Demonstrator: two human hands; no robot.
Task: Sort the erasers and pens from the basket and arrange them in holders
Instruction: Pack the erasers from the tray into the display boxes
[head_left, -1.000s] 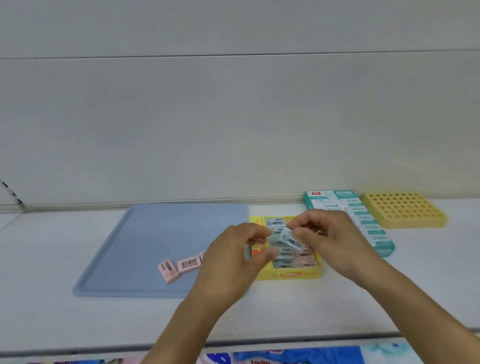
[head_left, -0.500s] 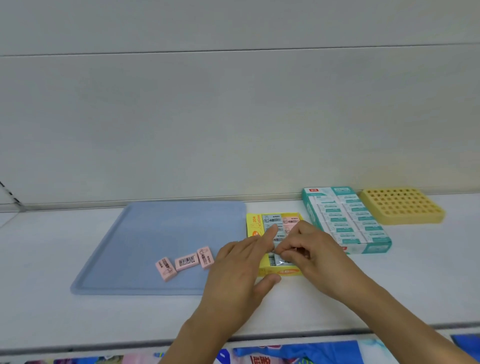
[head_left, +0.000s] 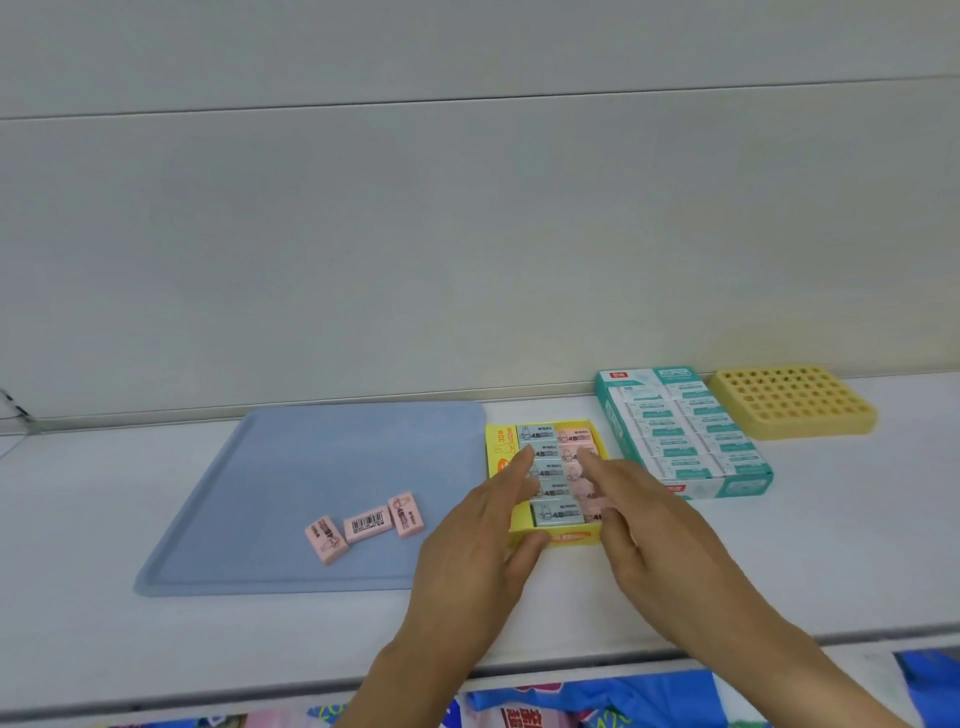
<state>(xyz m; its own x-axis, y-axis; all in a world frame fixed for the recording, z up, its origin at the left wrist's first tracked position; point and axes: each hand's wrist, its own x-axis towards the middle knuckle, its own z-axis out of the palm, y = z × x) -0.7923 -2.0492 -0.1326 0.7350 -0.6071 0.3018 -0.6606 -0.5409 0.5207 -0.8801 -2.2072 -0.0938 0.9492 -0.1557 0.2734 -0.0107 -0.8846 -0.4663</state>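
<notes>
Erasers (head_left: 549, 472) lying crosswise in yellow box (head_left: 563, 538), both hands' fingers (head_left: 511, 470) straight, apart

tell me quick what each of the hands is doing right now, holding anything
Left hand: open, fingers straight, over the yellow eraser box, holding nothing.
Right hand: open, fingers straight, over the same box, holding nothing.

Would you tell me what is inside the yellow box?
The yellow box holds rows of blue erasers and pink erasers; the left hand and right hand cover some.
</notes>
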